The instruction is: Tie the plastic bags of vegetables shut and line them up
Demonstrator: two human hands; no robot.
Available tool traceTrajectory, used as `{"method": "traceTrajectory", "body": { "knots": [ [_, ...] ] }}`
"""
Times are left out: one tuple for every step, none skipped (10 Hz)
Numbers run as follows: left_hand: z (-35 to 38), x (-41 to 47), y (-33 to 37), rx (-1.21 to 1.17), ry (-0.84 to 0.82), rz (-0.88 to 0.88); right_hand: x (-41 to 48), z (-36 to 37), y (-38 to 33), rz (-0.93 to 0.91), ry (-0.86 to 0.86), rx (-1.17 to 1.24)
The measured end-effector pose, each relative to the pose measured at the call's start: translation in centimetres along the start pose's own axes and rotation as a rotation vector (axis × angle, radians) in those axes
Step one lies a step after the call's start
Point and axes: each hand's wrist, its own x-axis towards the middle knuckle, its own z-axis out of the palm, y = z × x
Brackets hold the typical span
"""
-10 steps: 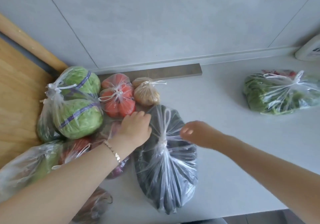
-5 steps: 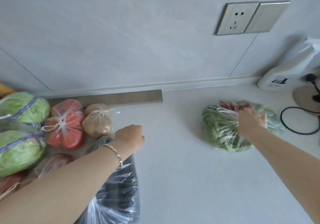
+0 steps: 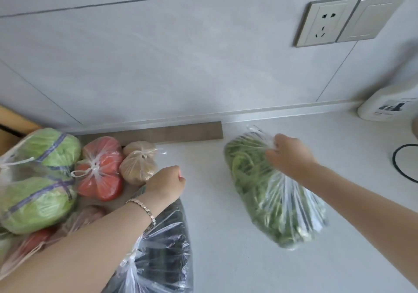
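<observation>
Clear plastic greens bag (image 3: 271,193), tied: mid-worktop (image 3: 214,236), near back edge; right hand (image 3: 288,157) fingers clench its knot; left hand (image 3: 166,183) curled atop dark bag (image 3: 162,247), front-left, grip cannot be told. Advice: move by knot, set beside dark bag, knots aligned.

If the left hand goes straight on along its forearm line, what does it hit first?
Left hand crosses bare counter, then likely meets the greens bag held by the right hand; depth unclear.
</observation>
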Motion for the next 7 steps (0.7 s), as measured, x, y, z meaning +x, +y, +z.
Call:
{"method": "traceTrajectory", "body": {
  "knots": [
    [-1.2,-0.8,-2.5,-0.051,0.03,-0.002,0.5,1.8,-5.8,0.009,-0.004,0.237],
    [-2.5,-1.6,-4.9,-0.105,0.053,-0.041,2.1,3.8,-11.3,0.018,-0.03,0.338],
    [-3.9,-2.5,-7.0,-0.127,0.093,-0.055,3.6,6.3,-16.2,0.054,-0.03,0.301],
    [-4.9,-3.4,-9.0,-0.123,0.15,-0.067,4.2,8.2,-19.2,0.062,-0.004,0.105],
    [-5.5,-4.0,-10.9,-0.14,0.158,-0.076,4.5,8.7,-20.4,0.09,0.04,0.072],
    [-5.7,-4.5,-12.5,-0.149,0.145,-0.07,4.0,8.6,-21.2,0.088,0.021,0.061],
    [-6.6,-5.2,-13.6,-0.13,0.158,-0.016,1.8,8.5,-22.4,0.035,-0.004,-0.077]
  ]
}}
